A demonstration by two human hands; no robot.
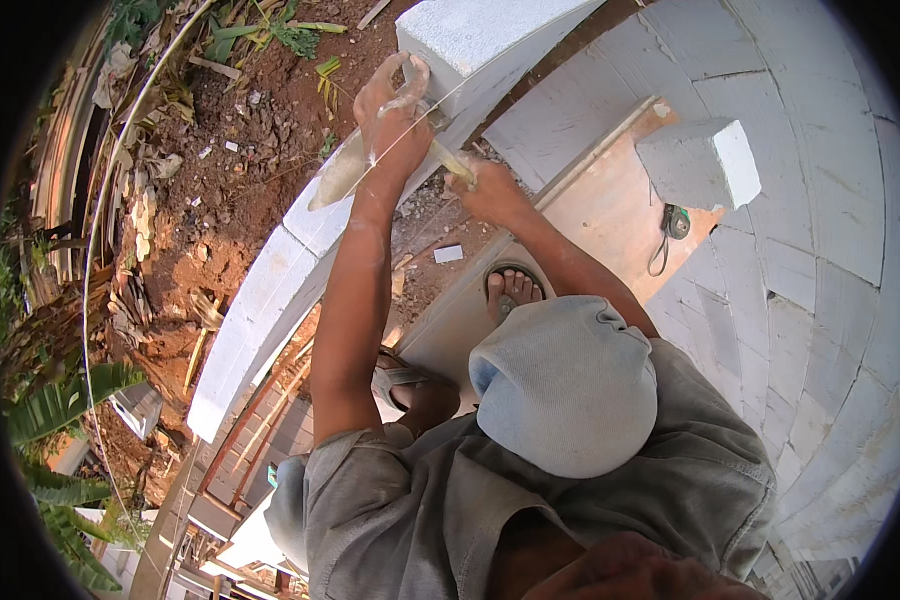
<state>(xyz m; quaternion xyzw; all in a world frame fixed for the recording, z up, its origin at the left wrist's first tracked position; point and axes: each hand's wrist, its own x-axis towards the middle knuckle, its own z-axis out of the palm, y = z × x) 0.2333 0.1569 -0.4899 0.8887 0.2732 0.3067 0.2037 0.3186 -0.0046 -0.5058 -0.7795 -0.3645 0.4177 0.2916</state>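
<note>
A large white lightweight block [485,35] rests on the wall at the top, its near end facing my hands. My left hand [395,115] is at that end with its fingers bent, dusted white. Whatever lies within those fingers is hidden. To its right, my right hand [492,192] is closed round the pale handle [450,160] of a tool, which slants up toward my left hand. The tool's head cannot be made out. Under my left forearm, a grey patch of mortar [338,172] lies on the top of the white block wall [270,275].
A taut string [425,113] crosses over my left hand. Right of me, a board [610,190] carries a cut block [698,165] and a tape measure [676,222]. A block wall [820,200] rises beyond. Left lies reddish soil [240,190] with debris. My sandalled foot [510,290] stands on a plank.
</note>
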